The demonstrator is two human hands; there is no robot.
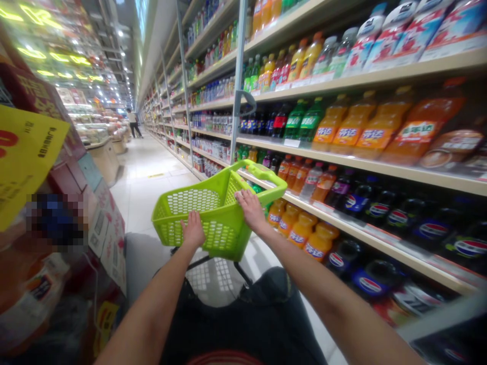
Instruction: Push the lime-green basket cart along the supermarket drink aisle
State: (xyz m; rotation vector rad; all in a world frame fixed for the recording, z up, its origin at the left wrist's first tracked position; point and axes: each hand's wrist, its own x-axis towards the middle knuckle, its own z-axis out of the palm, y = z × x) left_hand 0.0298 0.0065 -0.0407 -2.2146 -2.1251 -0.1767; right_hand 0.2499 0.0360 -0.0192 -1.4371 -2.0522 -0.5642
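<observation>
A lime-green plastic shopping cart [224, 230] with lattice sides stands just in front of me, turned sideways on dark legs. My left hand [193, 229] is closed over the near rim, its fingertips hooked toward the inside. Further right, my right hand [250, 207] grips the same rim near the corner below the cart's handle [276, 188]. The fingers of this hand bend over the edge, partly hidden inside. Both forearms reach forward above my dark-clothed legs.
Shelves [342, 157] of bottled drinks line the right side, with orange soda bottles [375, 126] and dark cola bottles [403, 213]. A display stand [104, 228] with a yellow sign [30, 157] borders the left. The tiled aisle [140, 162] runs ahead toward a distant person [134, 123].
</observation>
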